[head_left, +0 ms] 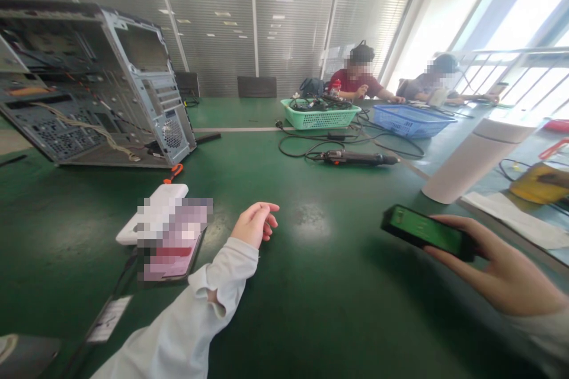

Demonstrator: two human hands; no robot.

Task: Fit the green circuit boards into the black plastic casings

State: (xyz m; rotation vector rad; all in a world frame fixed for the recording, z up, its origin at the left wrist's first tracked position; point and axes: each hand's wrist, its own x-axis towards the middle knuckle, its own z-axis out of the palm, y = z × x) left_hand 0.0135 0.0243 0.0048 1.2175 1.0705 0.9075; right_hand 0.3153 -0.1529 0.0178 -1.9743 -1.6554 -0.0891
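My left hand (256,224) rests over the green table (311,308) near the middle, its fingers curled together, and whether anything is between them is hidden. To its left lie a phone (175,254) with a pinkish screen and a white power bank (155,213). On the right, my right hand (498,266) grips a small black box-shaped device (427,231) with a green face, thumb on the near side and fingers on the far side. The device is held above the tabletop, slightly tilted.
An open computer case (133,95) stands at the left. Farther back are an electric screwdriver (355,158), a green basket (320,118) of cables and a blue basket (413,121). A tilted pale bottle (475,160) is at the right. Two people sit at the far side.
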